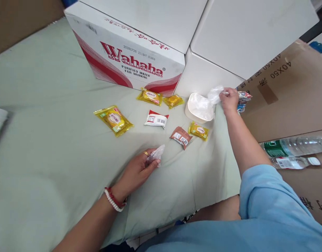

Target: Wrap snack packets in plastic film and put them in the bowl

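My left hand (145, 165) is closed on a small piece of crumpled clear plastic (156, 154), low over the green cloth. My right hand (229, 100) pinches a thin clear plastic bag (215, 93) at the far right rim of a white tub (197, 112). Part of that bag seems to lie inside the tub. A yellow-wrapped snack (198, 131) lies just in front of the tub, beside a brown packet (180, 137). Left of these is a red and white packet (156, 119). More yellow-wrapped snacks (113, 119) are spread farther left and back.
A Wahaha water carton (134, 59) and white boxes (218, 35) stand along the back of the cloth (58, 140). Colourful wrappers (244, 99) show behind my right hand. Two plastic bottles (294, 154) lie on brown cardboard (289, 91) at the right.
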`<state>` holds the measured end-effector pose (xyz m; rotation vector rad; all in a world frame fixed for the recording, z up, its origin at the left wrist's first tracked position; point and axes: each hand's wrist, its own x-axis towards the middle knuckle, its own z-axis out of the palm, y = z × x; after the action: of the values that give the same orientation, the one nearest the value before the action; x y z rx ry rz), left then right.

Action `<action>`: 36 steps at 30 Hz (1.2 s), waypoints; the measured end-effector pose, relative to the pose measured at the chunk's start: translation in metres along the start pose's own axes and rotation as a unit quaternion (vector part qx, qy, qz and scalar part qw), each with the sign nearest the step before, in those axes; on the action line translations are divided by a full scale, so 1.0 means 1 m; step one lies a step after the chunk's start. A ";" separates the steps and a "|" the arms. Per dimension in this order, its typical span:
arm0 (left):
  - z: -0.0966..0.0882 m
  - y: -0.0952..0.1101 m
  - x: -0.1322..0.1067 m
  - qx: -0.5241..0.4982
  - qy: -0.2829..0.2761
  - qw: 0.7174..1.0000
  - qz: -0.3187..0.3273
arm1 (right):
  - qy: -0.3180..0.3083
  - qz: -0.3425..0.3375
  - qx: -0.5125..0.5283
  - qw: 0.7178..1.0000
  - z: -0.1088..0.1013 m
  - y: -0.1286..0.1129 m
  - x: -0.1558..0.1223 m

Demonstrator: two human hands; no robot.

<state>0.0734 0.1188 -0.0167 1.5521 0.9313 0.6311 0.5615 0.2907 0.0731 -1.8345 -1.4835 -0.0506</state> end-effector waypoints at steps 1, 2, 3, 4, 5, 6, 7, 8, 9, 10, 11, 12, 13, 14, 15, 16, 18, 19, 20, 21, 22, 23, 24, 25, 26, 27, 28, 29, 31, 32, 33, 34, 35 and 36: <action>0.000 -0.001 0.000 -0.002 -0.003 1.000 0.001 | -0.048 -0.008 -0.058 0.997 0.007 -0.012 -0.009; 0.000 -0.001 0.000 -0.007 -0.007 1.000 0.002 | -0.114 0.000 -0.098 0.989 0.018 -0.023 -0.017; 0.001 -0.002 0.000 -0.014 -0.011 1.000 0.004 | -0.171 0.007 -0.109 0.979 0.030 -0.034 -0.026; 0.001 -0.003 0.001 -0.022 -0.013 1.000 0.006 | -0.219 0.014 -0.113 0.969 0.043 -0.043 -0.032; 0.001 -0.003 0.001 -0.030 -0.014 0.999 0.006 | -0.254 0.022 -0.113 0.960 0.054 -0.050 -0.036; 0.001 -0.003 0.001 -0.037 -0.014 0.999 0.006 | -0.274 0.032 -0.113 0.955 0.064 -0.055 -0.038; 0.001 -0.004 0.002 -0.044 -0.013 0.999 0.005 | -0.288 0.045 -0.116 0.949 0.072 -0.058 -0.036; 0.001 -0.004 0.002 -0.050 -0.012 0.999 0.004 | -0.298 0.060 -0.119 0.945 0.077 -0.060 -0.032; 0.001 -0.004 0.002 -0.056 -0.011 0.998 0.004 | -0.304 0.076 -0.121 0.942 0.079 -0.062 -0.027; 0.001 -0.005 0.003 -0.060 -0.011 0.998 0.005 | -0.308 0.091 -0.119 0.939 0.078 -0.063 -0.021; 0.001 -0.005 0.003 -0.064 -0.011 0.998 0.007 | -0.311 0.106 -0.115 0.938 0.076 -0.065 -0.016; 0.002 -0.006 0.003 -0.066 -0.011 0.998 0.008 | -0.312 0.119 -0.107 0.936 0.072 -0.066 -0.012; 0.002 -0.006 0.003 -0.068 -0.011 0.998 0.009 | -0.311 0.130 -0.096 0.937 0.067 -0.068 -0.009; 0.003 -0.007 0.003 -0.070 -0.010 0.997 0.011 | -0.307 0.137 -0.085 0.938 0.061 -0.070 -0.008; 0.004 -0.008 0.003 -0.073 -0.008 0.997 0.011 | -0.301 0.141 -0.076 0.940 0.054 -0.072 -0.009; 0.005 -0.008 0.003 -0.079 -0.007 0.997 0.012 | -0.293 0.146 -0.069 0.942 0.048 -0.073 -0.010; 0.007 -0.008 0.003 -0.102 0.001 0.995 0.008 | -0.253 0.132 -0.080 0.955 0.035 -0.075 -0.016; 0.007 -0.007 0.003 -0.119 0.007 0.993 0.001 | -0.219 0.111 -0.097 0.964 0.029 -0.076 -0.019; 0.007 -0.005 0.003 -0.137 0.014 0.990 -0.007 | -0.183 0.083 -0.116 0.973 0.024 -0.076 -0.023; 0.006 -0.003 0.003 -0.156 0.023 0.987 -0.017 | -0.152 0.054 -0.133 0.978 0.021 -0.077 -0.027; 0.006 -0.001 0.004 -0.175 0.031 0.984 -0.026 | -0.139 0.028 -0.142 0.980 0.020 -0.079 -0.033; 0.005 0.001 0.004 -0.193 0.038 0.980 -0.035 | -0.144 0.011 -0.143 0.979 0.019 -0.082 -0.039; 0.004 0.003 0.005 -0.213 0.043 0.975 -0.042 | -0.158 0.002 -0.135 0.978 0.020 -0.087 -0.048; 0.002 0.005 0.005 -0.233 0.047 0.970 -0.049 | -0.163 -0.007 -0.120 0.979 0.022 -0.095 -0.060; 0.001 0.006 0.005 -0.252 0.049 0.965 -0.055 | -0.150 -0.021 -0.099 0.983 0.024 -0.106 -0.075; 0.000 0.007 0.005 -0.267 0.050 0.960 -0.060 | -0.123 -0.035 -0.070 0.989 0.026 -0.119 -0.094; -0.001 0.007 0.006 -0.280 0.053 0.957 -0.062 | -0.084 -0.050 -0.030 0.995 0.028 -0.134 -0.116; -0.002 0.008 0.005 -0.287 0.057 0.954 -0.061 | -0.057 -0.054 0.023 0.997 0.030 -0.150 -0.141; -0.003 0.008 0.005 -0.294 0.070 0.952 -0.051 | -0.128 -0.031 0.146 0.981 0.036 -0.182 -0.196; -0.003 0.008 0.005 -0.296 0.076 0.951 -0.044 | -0.197 -0.003 0.208 0.958 0.041 -0.195 -0.223; -0.003 0.008 0.005 -0.297 0.078 0.951 -0.036 | -0.241 0.033 0.271 0.931 0.047 -0.205 -0.247; -0.002 0.009 0.005 -0.297 0.078 0.951 -0.030 | -0.269 0.072 0.328 0.903 0.054 -0.212 -0.267; -0.002 0.009 0.005 -0.296 0.078 0.952 -0.025 | -0.285 0.108 0.378 0.875 0.060 -0.217 -0.282; -0.001 0.009 0.004 -0.294 0.079 0.952 -0.022 | -0.283 0.143 0.419 0.851 0.067 -0.218 -0.292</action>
<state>0.0768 0.1230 -0.0080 0.9567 0.7951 0.9148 0.2538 0.0969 0.0029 -1.3278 -1.2483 1.1907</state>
